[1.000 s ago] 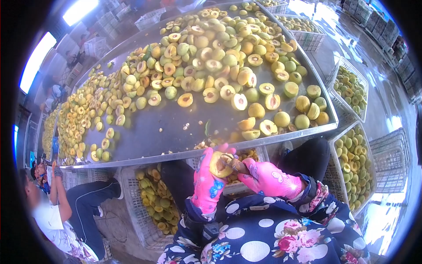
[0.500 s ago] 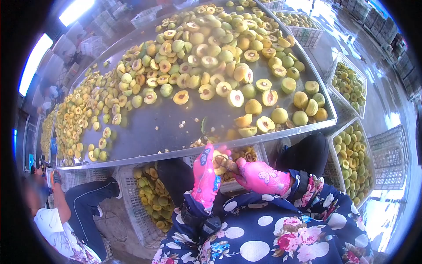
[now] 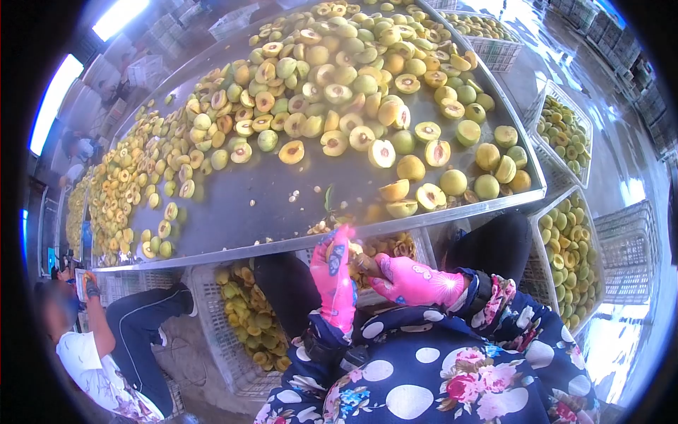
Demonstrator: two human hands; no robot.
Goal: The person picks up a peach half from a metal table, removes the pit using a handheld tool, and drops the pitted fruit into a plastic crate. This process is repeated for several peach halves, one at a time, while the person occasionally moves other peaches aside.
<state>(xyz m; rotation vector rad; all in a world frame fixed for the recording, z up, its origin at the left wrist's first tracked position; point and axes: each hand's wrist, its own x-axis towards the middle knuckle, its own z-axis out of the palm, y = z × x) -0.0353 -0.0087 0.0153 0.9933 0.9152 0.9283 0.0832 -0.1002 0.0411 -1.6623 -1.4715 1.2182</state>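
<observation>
My left hand [image 3: 335, 274], in a pink glove with blue patterns, is closed around a yellowish fruit half [image 3: 354, 250] just below the near rim of the metal table [image 3: 311, 244]. Close on its right, my right hand [image 3: 415, 280], in a pink glove, grips a small brown tool [image 3: 367, 265] whose tip touches or nearly touches the fruit. Fingers hide much of both items. Beneath the hands a crate holds cut fruit pieces [image 3: 390, 245]. Many halved green-yellow fruits [image 3: 339, 93] with brown pits or hollows lie on the table.
Crates of fruit stand below the table at left [image 3: 244, 378] and at right [image 3: 540, 265], another [image 3: 551, 159] further back. An empty crate [image 3: 625, 237] is at far right. At the left, a person in a white shirt [image 3: 85, 360] sits by the table. My knees flank the middle crate.
My left hand has turned more upright and now covers more of the fruit. The right hand has shifted slightly, with the tool still in it. The view has moved a little.
</observation>
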